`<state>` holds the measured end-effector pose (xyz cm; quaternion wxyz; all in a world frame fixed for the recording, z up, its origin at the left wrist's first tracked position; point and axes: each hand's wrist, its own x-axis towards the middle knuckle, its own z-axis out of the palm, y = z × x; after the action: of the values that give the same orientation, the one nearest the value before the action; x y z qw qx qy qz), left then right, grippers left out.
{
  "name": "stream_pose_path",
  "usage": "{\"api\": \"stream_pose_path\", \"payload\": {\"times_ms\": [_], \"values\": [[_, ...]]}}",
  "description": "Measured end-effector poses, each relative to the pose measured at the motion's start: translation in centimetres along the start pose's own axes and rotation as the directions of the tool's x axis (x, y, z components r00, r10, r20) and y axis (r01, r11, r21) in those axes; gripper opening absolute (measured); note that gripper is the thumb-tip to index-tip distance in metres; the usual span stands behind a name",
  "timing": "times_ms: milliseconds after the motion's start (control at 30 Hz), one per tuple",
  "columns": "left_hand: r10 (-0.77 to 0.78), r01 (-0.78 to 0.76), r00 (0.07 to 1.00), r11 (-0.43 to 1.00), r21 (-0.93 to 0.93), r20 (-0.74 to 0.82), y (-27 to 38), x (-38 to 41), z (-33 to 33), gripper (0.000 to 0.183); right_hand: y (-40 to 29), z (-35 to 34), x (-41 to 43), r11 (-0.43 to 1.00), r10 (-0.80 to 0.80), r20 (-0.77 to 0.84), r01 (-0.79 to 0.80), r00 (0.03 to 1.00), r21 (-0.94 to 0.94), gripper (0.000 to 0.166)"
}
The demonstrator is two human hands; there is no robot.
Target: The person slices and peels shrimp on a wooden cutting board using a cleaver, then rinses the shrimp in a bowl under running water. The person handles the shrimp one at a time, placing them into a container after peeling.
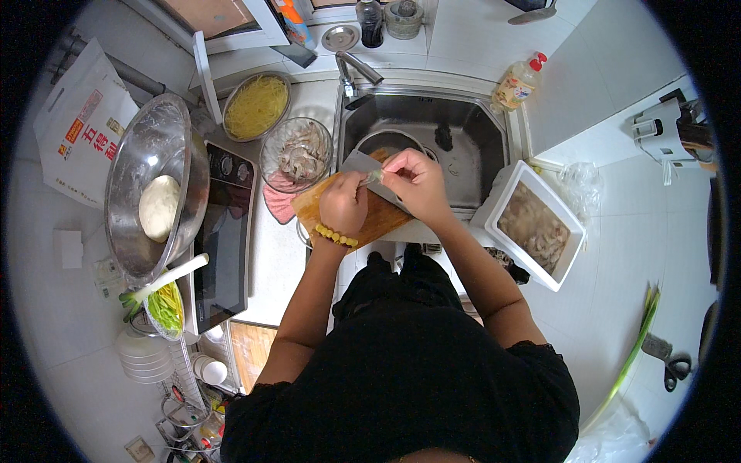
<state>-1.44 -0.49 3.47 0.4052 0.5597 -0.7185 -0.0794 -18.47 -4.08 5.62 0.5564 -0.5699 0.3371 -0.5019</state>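
My left hand, with a yellow bead bracelet on its wrist, and my right hand meet over a wooden cutting board. Between their fingertips they pinch a small greyish, translucent shrimp. Under the hands a wide metal blade lies across the board, partly hidden. A glass bowl of shrimp stands just left of the board, beside a pink cloth. To the right, a white foam box holds more shrimp in cloudy liquid.
Behind the board is a steel sink with a faucet. At the left stand a dish of yellow shreds, an induction cooker and a large steel bowl with dough. A soap bottle stands behind the sink's right corner.
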Motion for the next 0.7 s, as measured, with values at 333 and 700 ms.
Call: {"api": "stream_pose_path", "payload": {"times_ms": [333, 700], "values": [[-0.330, 0.284, 0.944, 0.821, -0.495, -0.005, -2.8, -1.3, 1.5, 0.014, 6.2, -11.6, 5.0, 0.912, 0.228, -0.067, -0.189, 0.971, 0.365, 0.013], [-0.497, 0.361, 0.861, 0.448, -0.818, 0.108, -4.5, -1.2, 1.2, 0.013, 18.3, -13.0, 0.2, 0.240, 0.264, -0.427, -0.488, 0.865, -0.839, 0.030]]}}
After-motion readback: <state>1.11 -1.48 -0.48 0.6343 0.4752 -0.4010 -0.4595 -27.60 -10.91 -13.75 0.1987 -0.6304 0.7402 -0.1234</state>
